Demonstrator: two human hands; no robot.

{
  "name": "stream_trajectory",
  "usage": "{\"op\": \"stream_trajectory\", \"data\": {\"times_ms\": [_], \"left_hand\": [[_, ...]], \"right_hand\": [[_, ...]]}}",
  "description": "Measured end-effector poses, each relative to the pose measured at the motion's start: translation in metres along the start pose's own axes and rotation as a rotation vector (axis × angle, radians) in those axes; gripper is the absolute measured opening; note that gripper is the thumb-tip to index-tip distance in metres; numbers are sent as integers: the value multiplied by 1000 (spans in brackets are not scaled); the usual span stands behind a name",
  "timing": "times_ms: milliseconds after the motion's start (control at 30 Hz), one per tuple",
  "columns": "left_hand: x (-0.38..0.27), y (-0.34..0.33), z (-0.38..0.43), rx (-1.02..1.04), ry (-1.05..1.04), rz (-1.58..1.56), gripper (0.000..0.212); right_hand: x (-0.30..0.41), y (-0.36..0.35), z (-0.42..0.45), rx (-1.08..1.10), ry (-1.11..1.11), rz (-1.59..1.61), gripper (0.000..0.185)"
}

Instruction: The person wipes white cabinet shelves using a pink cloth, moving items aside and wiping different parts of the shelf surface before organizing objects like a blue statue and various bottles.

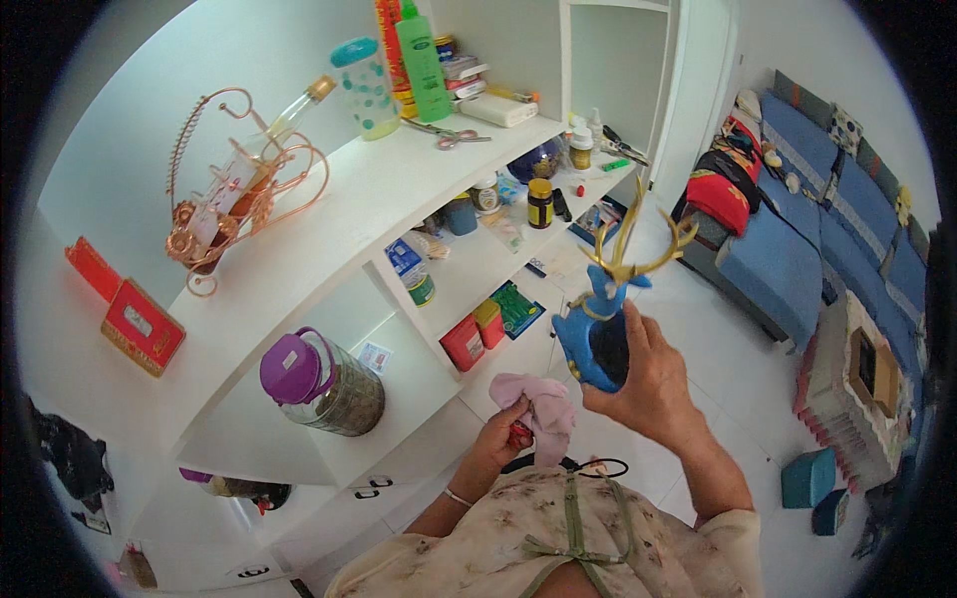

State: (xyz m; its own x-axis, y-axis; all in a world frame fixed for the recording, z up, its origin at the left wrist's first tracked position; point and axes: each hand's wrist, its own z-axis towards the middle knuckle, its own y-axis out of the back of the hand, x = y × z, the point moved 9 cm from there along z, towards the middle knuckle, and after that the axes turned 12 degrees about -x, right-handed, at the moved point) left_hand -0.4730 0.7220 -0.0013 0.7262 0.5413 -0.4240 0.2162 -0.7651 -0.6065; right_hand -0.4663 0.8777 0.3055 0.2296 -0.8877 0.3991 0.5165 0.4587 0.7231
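My right hand (662,385) grips a blue deer figurine (579,334) with gold antlers, held up in the air to the right of the shelves. The fingers wrap behind its body and the thumb lies under its base, which looks dark. Lower and closer to my body, my left hand (499,441) holds a crumpled pink cloth (549,407). Something small and red (521,433) shows between those fingers; what it is I cannot tell. The cloth and the figurine are apart. A white band circles my left wrist.
White shelving (351,224) curves along the left. On it stand a copper-coloured wire bottle holder (262,190), a green bottle (424,71), scissors (452,137), a purple-lidded jar (336,385) and a brown jar (540,205). A blue sofa (781,254) and a covered table (841,396) are at right.
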Motion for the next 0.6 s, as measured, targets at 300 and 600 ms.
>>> {"op": "stream_trajectory", "data": {"times_ms": [300, 600], "left_hand": [[-17, 15, -35, -44, -107, -16, 18], [-31, 37, -59, -76, -152, -59, 21]], "right_hand": [[75, 28, 98, 49, 130, 61, 93], [125, -16, 171, 146, 139, -33, 62]]}}
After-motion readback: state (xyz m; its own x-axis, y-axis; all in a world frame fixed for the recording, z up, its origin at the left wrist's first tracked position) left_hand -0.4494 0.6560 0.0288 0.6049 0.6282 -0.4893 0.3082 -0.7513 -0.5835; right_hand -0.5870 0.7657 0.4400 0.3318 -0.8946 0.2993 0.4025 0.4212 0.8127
